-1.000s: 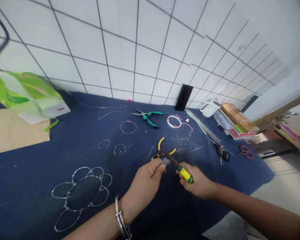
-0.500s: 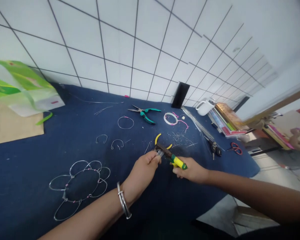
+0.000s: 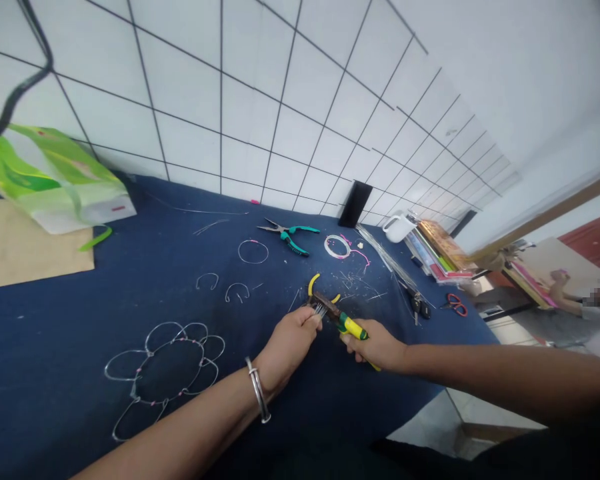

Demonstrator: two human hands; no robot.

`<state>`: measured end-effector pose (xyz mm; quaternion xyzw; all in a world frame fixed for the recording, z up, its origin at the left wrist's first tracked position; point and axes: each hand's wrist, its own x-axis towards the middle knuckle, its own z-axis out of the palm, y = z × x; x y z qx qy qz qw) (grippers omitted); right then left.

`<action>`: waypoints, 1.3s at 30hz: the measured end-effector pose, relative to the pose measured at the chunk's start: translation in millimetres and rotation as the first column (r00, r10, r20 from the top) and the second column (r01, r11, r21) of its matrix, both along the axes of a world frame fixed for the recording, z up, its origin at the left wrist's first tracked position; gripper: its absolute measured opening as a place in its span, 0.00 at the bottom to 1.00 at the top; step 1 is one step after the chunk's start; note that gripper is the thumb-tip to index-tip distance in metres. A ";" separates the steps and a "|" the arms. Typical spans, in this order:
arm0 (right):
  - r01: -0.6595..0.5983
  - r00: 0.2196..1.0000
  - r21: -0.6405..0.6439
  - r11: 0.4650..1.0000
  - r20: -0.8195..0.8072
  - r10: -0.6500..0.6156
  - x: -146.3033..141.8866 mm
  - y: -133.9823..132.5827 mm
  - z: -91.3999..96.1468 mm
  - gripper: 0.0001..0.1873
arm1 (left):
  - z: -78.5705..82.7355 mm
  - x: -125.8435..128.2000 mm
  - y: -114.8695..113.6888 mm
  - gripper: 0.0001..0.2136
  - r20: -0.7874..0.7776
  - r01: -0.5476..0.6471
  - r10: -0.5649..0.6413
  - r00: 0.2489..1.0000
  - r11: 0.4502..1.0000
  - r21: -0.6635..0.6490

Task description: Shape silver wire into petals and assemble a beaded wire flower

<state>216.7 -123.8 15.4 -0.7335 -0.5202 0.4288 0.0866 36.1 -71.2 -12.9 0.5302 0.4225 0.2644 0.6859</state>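
My left hand (image 3: 296,335), with a silver bangle at its wrist, pinches a small bundle of thin wires (image 3: 321,311). Around the green-and-yellow handles of the pliers (image 3: 349,325), my right hand (image 3: 377,345) is closed. The pliers' dark jaws meet the wire ends just above my left fingertips; whether they bite the wires I cannot tell. Just beyond the jaws is a curved yellow handle (image 3: 312,285) of another tool, partly hidden. A flower-shaped wire frame (image 3: 168,341) with looped petals lies left of my hands. Short wire offcuts (image 3: 353,283) are scattered past the pliers.
Teal-handled long-nose pliers (image 3: 293,239), a wire ring (image 3: 253,252) and a white coil (image 3: 337,247) lie farther back. Straight wires (image 3: 383,250), keys (image 3: 419,307), red scissors (image 3: 457,305) and books (image 3: 437,253) are on the right. A green bag (image 3: 55,173) stands left. Another person's arm (image 3: 560,290) shows far right.
The view has shifted slightly, and a dark cable now shows more at upper left. The right hand's pliers have opened a little, with a lower handle now showing beneath the hand.
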 end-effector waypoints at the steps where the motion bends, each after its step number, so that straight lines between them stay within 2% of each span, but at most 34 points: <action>1: -0.007 1.000 0.011 1.000 -0.005 0.007 1.0 -0.7 -0.4 0.11 | 2.1 0.0 -0.9 0.09 0.003 0.003 -0.003 1.000 1.000 0.009; 6: -0.017 0.999 0.004 1.000 -0.042 0.017 5.8 0.6 0.3 0.14 | 9.0 -0.9 -5.2 0.10 -0.014 0.022 -0.022 1.000 1.000 0.003; 12: -0.020 0.996 0.011 1.000 -0.085 0.021 7.7 0.9 0.1 0.14 | 9.4 0.0 -7.2 0.10 -0.033 0.022 -0.021 0.999 1.000 0.012; 21: -0.117 0.993 0.039 0.992 -0.023 0.118 9.8 0.1 2.0 0.16 | 4.6 0.1 -12.7 0.10 -0.012 -0.005 0.005 1.000 1.000 -0.020; 30: -0.230 0.968 0.045 0.972 0.117 0.223 8.5 4.5 7.4 0.15 | 6.2 -0.6 -14.9 0.11 -0.003 -0.031 0.031 1.000 0.997 -0.075; 33: -0.221 0.973 0.058 0.973 0.086 0.216 8.6 5.2 5.9 0.15 | 9.3 -1.2 -14.1 0.11 -0.009 -0.047 0.047 0.999 0.996 -0.081; 39: -0.180 0.979 0.033 0.983 -0.094 0.182 5.1 11.8 4.9 0.17 | 15.8 -3.9 -7.2 0.11 -0.007 -0.066 0.066 0.998 0.994 -0.085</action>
